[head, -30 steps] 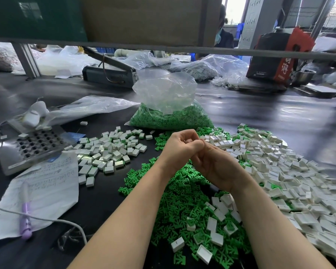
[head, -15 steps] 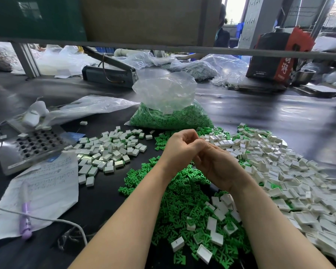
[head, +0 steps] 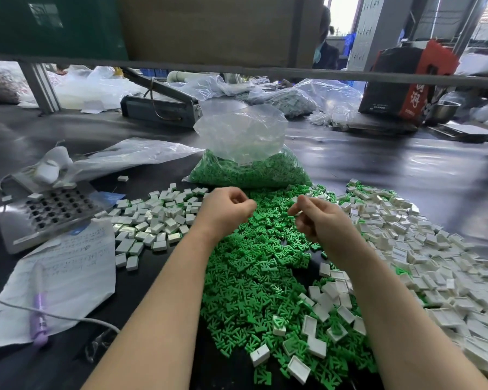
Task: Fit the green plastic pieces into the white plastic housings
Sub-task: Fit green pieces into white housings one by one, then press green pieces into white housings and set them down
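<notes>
Black bench, handwritten sheet [head: 65,266] illegible; left hand [head: 226,209] and right hand [head: 319,218] curled, contents unclear.

I see a glossy dark worktop [head: 378,175], matt green plastic pieces [head: 245,277], smooth white plastic housings [head: 423,249], a crinkled clear plastic bag [head: 243,133], and a perforated metal tray [head: 54,212].

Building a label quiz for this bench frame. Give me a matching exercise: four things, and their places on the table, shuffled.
Things:
1. bag of green pieces
2. purple pen
3. empty white housings
4. metal tray with holes

Places:
A. lying on the handwritten paper, near left
B. heaped along the right side
C. behind the hands, centre
D. far left, behind the paper

Pairs: 1-C, 2-A, 3-B, 4-D
</notes>
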### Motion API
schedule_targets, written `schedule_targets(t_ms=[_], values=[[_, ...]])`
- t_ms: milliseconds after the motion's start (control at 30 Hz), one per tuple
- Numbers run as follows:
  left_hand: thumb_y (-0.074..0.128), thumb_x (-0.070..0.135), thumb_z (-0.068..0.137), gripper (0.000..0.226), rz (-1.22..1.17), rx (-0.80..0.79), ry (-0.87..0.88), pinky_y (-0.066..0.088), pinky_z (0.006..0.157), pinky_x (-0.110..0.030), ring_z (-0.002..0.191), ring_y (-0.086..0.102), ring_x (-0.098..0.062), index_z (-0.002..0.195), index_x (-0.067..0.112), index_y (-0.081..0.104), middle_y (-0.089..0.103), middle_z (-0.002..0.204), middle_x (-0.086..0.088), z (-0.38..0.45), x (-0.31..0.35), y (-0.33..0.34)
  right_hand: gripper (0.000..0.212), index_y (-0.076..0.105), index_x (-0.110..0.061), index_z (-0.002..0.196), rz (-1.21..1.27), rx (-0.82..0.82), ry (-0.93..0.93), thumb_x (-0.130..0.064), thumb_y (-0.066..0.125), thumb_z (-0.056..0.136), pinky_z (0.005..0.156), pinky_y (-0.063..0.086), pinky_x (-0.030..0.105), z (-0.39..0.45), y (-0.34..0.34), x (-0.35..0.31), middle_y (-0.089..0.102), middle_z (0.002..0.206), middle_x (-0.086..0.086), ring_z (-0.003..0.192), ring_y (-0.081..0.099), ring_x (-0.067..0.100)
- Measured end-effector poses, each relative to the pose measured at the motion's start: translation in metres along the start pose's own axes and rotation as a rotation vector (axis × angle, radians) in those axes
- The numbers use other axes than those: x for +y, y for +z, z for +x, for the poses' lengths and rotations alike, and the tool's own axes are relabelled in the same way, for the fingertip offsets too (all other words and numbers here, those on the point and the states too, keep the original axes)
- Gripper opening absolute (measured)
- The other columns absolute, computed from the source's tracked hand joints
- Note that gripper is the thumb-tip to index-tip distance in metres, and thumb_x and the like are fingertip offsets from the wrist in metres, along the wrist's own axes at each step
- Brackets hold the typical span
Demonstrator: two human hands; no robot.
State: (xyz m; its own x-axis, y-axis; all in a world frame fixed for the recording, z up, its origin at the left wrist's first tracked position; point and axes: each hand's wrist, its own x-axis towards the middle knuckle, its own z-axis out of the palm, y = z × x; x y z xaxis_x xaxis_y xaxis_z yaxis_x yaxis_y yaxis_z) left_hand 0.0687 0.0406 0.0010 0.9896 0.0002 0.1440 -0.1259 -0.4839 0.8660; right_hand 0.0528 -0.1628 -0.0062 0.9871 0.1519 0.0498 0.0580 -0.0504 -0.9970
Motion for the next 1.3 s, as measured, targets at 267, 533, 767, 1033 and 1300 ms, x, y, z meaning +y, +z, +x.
schedule_targets(t_ms=[267, 533, 767, 1033, 1300], values=[[0.066, 0.026, 0.087, 0.011, 0.525, 0.324, -0.177, 0.045, 0.067, -0.031, 0.079, 0.059, -0.026, 0.082, 0.017, 0.07, 0.069, 0.086, -0.007, 0.005, -0.043, -0.042, 0.009, 0.064, -0.004, 0.091, -0.297, 0.384, -0.089, -0.011, 0.06, 0.094, 0.052, 0.043, 0.016, 0.004, -0.028, 0.005, 0.062, 0.071, 0.006, 0.061, 0.055, 0.013], [0.075, 0.022, 0.082, 0.016, 0.596, 0.45, -0.322, 0.04, 0.067, -0.034, 0.091, 0.062, -0.034, 0.093, 0.011, 0.069, 0.069, 0.095, -0.013, 0.005, -0.054, -0.049, 0.005, 0.07, -0.025, 0.088, -0.867, 0.333, -0.098, -0.022, 0.067, 0.091, 0.064, 0.055, 0.032, 0.008, -0.025, 0.013, 0.069, 0.082, -0.005, 0.066, 0.06, 0.011], [0.072, 0.029, 0.084, 0.013, 0.548, 0.405, -0.212, 0.04, 0.068, -0.031, 0.089, 0.061, -0.03, 0.089, 0.017, 0.071, 0.069, 0.093, -0.007, 0.003, -0.032, -0.038, 0.026, 0.07, -0.022, 0.11, -1.194, 0.281, -0.07, -0.04, 0.058, 0.096, 0.091, 0.051, 0.036, 0.004, -0.011, 0.02, 0.068, 0.106, 0.003, 0.099, 0.061, 0.021], [0.07, 0.027, 0.087, 0.004, 0.259, 0.073, 0.006, 0.048, 0.06, -0.025, 0.072, 0.064, -0.008, 0.083, 0.025, 0.069, 0.066, 0.074, 0.012, 0.0, -0.004, -0.002, 0.008, 0.066, -0.024, 0.099, -1.131, 0.293, -0.095, -0.028, 0.063, 0.092, 0.083, 0.046, 0.03, 0.004, -0.009, 0.016, 0.067, 0.097, 0.001, 0.092, 0.058, 0.019], [0.075, 0.024, 0.085, 0.015, 0.052, -0.171, 0.059, 0.057, 0.076, -0.03, 0.084, 0.068, -0.016, 0.099, 0.023, 0.071, 0.071, 0.092, -0.001, -0.006, 0.008, 0.034, 0.004, 0.068, -0.021, 0.087, -0.672, 0.277, -0.169, -0.021, 0.072, 0.087, 0.057, 0.043, 0.017, 0.004, -0.007, 0.008, 0.067, 0.08, -0.008, 0.071, 0.062, 0.007]])
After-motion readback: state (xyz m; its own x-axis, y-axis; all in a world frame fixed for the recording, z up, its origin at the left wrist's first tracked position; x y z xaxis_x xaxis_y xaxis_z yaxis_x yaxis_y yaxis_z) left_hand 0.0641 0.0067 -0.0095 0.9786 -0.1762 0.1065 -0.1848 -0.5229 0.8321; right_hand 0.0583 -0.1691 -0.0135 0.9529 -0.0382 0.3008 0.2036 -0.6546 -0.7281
